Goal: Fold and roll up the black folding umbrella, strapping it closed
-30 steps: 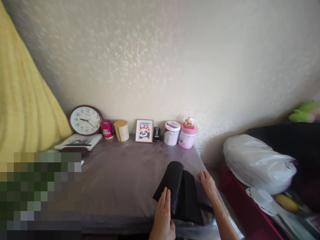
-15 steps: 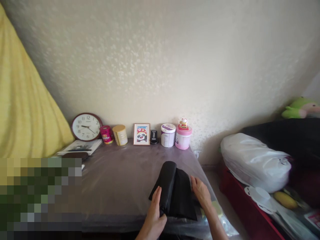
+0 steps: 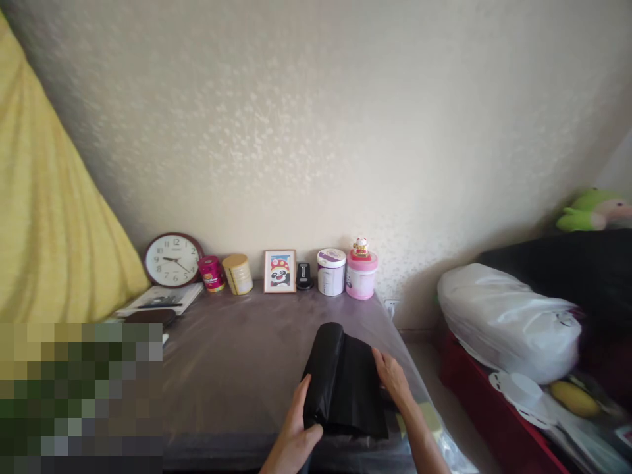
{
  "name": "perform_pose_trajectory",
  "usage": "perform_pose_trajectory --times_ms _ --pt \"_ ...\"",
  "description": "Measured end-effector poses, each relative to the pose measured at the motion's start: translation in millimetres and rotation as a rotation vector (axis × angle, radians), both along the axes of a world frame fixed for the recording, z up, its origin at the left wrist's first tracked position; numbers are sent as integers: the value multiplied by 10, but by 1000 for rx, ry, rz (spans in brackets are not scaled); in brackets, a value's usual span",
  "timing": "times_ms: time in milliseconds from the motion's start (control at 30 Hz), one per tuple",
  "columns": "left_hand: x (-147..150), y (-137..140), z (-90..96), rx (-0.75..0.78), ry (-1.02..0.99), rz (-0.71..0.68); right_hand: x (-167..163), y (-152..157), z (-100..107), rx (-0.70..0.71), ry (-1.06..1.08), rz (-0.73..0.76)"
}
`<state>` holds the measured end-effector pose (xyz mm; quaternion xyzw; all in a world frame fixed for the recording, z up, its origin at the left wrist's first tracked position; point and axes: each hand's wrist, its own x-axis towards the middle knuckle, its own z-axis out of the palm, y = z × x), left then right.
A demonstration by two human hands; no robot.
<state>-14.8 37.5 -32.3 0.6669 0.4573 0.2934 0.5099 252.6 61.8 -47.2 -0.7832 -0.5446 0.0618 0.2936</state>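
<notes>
A roll of black plastic bags (image 3: pixel 323 375), thin and slightly shiny, lies near the front right of the table, with a loose black sheet (image 3: pixel 358 388) spread out from its right side. My left hand (image 3: pixel 297 421) is wrapped round the near left end of the roll, thumb at the end and fingers along the side. At the sheet's right edge, my right hand (image 3: pixel 390 375) pinches the plastic between thumb and fingers. Some of the right fingertips are hidden behind the sheet.
The table (image 3: pixel 232 368) has a clear plastic cover. Along the wall stand a clock (image 3: pixel 172 260), a pink can (image 3: pixel 212 274), a yellow can (image 3: pixel 237 274), a picture frame (image 3: pixel 280 271) and two tubs (image 3: pixel 330 273). At right, a white bag (image 3: pixel 508 322) rests on a red box (image 3: pixel 474 382).
The roll has shifted a little left, and more of the sheet shows flat at its right. My right hand has closed in on the sheet's edge. The view has tipped slightly upward.
</notes>
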Motion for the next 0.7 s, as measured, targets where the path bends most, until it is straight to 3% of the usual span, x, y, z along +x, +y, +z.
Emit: perform_pose_trajectory --times_ms 100,267,500,700 --pt "8 -5 -74 55 17 -20 -47 23 76 -66 105 -91" --pt "98 -53 -212 185 61 -48 -159 27 144 46 206 -160" --pt "205 -102 -313 329 121 -50 -155 68 82 171 376 -81" --pt "217 -84 -404 322 214 -55 -197 -26 318 269 667 -47"
